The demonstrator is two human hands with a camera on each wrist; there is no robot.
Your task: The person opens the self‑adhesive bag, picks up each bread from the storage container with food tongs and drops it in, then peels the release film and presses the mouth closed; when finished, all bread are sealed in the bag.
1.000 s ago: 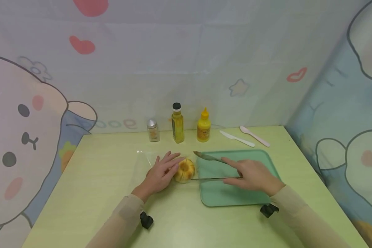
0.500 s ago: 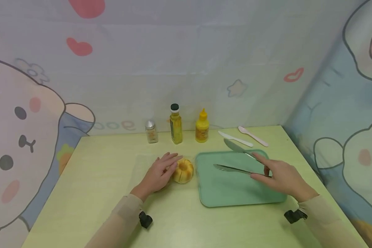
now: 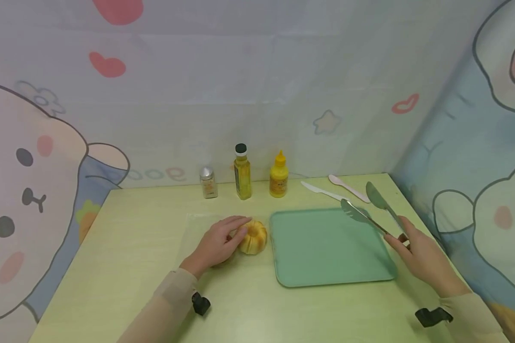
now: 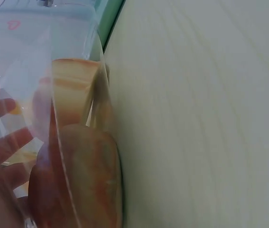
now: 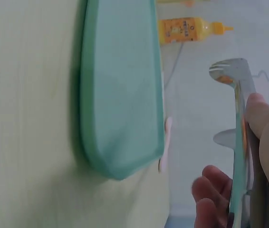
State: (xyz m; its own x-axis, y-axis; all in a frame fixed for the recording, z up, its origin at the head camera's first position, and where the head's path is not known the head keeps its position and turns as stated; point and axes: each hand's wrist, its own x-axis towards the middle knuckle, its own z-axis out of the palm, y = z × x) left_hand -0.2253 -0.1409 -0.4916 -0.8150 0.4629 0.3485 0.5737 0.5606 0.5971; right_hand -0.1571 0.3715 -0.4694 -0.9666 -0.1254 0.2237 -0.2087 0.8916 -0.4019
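Observation:
My right hand (image 3: 425, 255) holds metal food tongs (image 3: 375, 222) in the air past the tray's right side, their two heads spread apart with nothing between them. The tongs (image 5: 241, 142) fill the right of the right wrist view. My left hand (image 3: 216, 243) lies with loosely extended fingers beside a golden fluted ring cake (image 3: 254, 238), fingertips over its left edge. In the left wrist view, a rounded brown bun (image 4: 94, 175) sits near the ring cake (image 4: 72, 88), both behind clear plastic (image 4: 75, 28). From the head view, my left hand mostly hides the bun.
The green tray (image 3: 330, 252) lies right of the cake. Along the back stand a silver-capped shaker (image 3: 209, 183), an oil bottle (image 3: 242, 178) and a yellow squeeze bottle (image 3: 279, 178). A white plastic knife (image 3: 319, 190) and a pink spoon (image 3: 347, 187) lie behind the tray.
My right hand has carried the tongs from beside the ring cake, across the tray, to its right side, and their tips now point up and away. My left hand has stayed by the cake.

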